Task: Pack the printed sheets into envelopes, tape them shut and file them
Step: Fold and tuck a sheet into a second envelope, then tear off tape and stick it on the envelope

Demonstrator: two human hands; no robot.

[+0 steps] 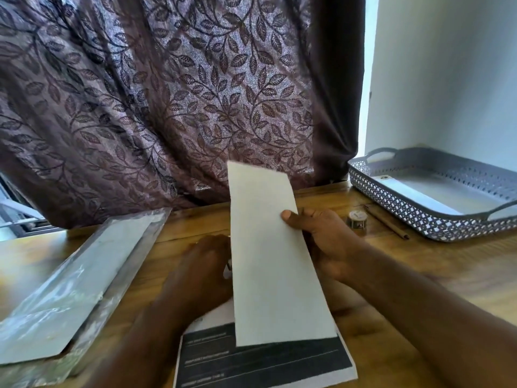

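Observation:
A long white folded sheet or envelope (274,259) stands almost upright over the middle of the wooden table (447,275). My right hand (324,242) grips its right edge, thumb on the front face. My left hand (201,275) sits behind its left edge; whether those fingers grip the paper is hidden. Under the lower end lies a stack of printed sheets (263,362) with a dark block and white lines of text. A plastic-wrapped pack of white envelopes (72,278) lies at the left.
A grey perforated tray (397,208) with handles stands at the back right, white paper inside it. A small tape roll (356,219) and a brown pencil (389,222) lie beside the tray. A leaf-patterned curtain (167,93) hangs just behind the table's far edge.

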